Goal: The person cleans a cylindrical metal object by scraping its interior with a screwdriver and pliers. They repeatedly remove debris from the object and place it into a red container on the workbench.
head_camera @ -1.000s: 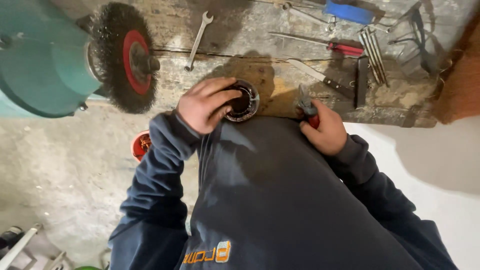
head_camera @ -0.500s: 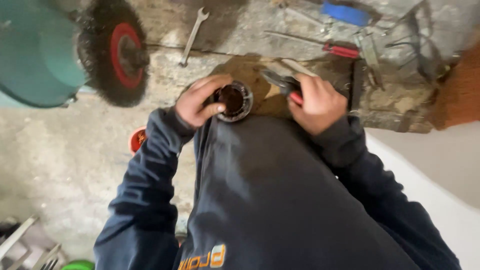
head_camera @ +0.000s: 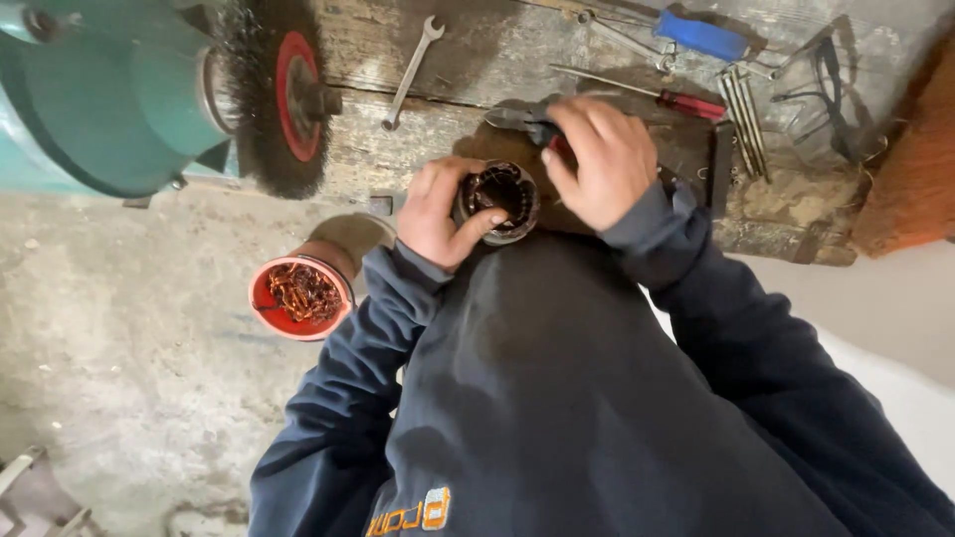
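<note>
My left hand (head_camera: 438, 211) grips a round metal motor stator (head_camera: 500, 199) with copper windings inside, held at the near edge of the worn wooden workbench (head_camera: 477, 60). My right hand (head_camera: 595, 159) is closed around pliers (head_camera: 527, 119) with dark jaws and red handles, the jaws pointing left just above the stator. Both arms wear dark blue sleeves.
A green bench grinder (head_camera: 99, 99) with a wire wheel (head_camera: 274, 94) stands at the left. On the bench lie a wrench (head_camera: 410, 72), a red-handled screwdriver (head_camera: 686, 102), a blue-handled tool (head_camera: 701, 35) and several thin rods (head_camera: 744, 119). A red bucket (head_camera: 298, 296) of copper wire sits on the concrete floor.
The view has shifted, bringing the red bucket into sight. My right hand with the pliers has moved up and left over the stator. My left hand still holds the stator.
</note>
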